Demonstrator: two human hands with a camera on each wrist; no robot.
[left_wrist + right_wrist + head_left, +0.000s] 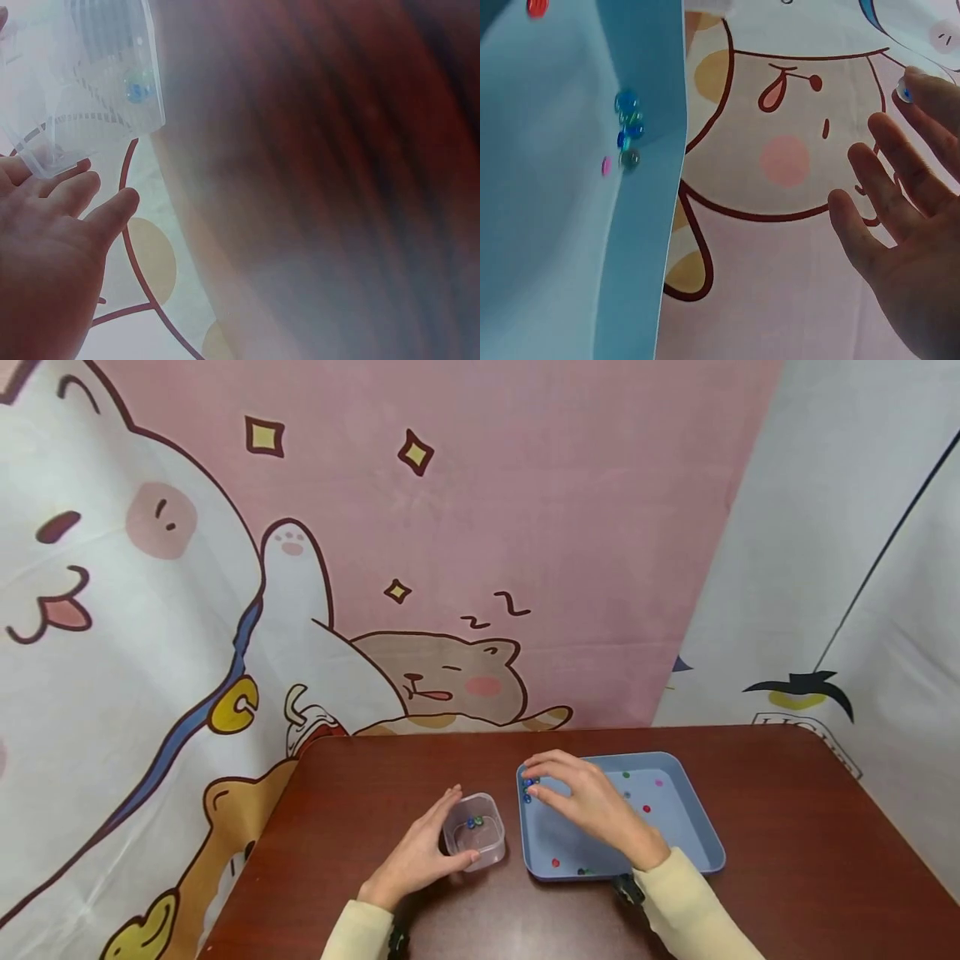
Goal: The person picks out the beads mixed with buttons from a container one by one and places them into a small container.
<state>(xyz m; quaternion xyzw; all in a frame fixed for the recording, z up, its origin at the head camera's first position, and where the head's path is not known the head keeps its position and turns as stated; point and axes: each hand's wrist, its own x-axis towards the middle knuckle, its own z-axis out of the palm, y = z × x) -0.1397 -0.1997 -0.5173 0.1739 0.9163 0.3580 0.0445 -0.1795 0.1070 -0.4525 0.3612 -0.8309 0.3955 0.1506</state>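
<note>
In the head view my left hand (pixel 420 852) holds a small clear plastic container (pixel 491 852), thumb at its near side and fingers at its far-left corner. A blue marble (pixel 471 822) and a green marble (pixel 479 820) lie inside it. My right hand (pixel 592 797) is over the left part of a blue tray (pixel 697 810). Between its thumb and index finger it pinches a clear marble with blue inside (pixel 904 91), seen in the right wrist view; the other fingers are spread. A cluster of marbles (pixel 630 124) lies along the tray's wall.
Scattered over the tray are red pieces (pixel 647 808), a green one (pixel 626 774), a pink one (pixel 659 782) and dark ones by the near wall (pixel 583 872). Tray and container stand side by side on a brown table (pixel 360 777). A cartoon-print cloth (pixel 600 527) hangs behind.
</note>
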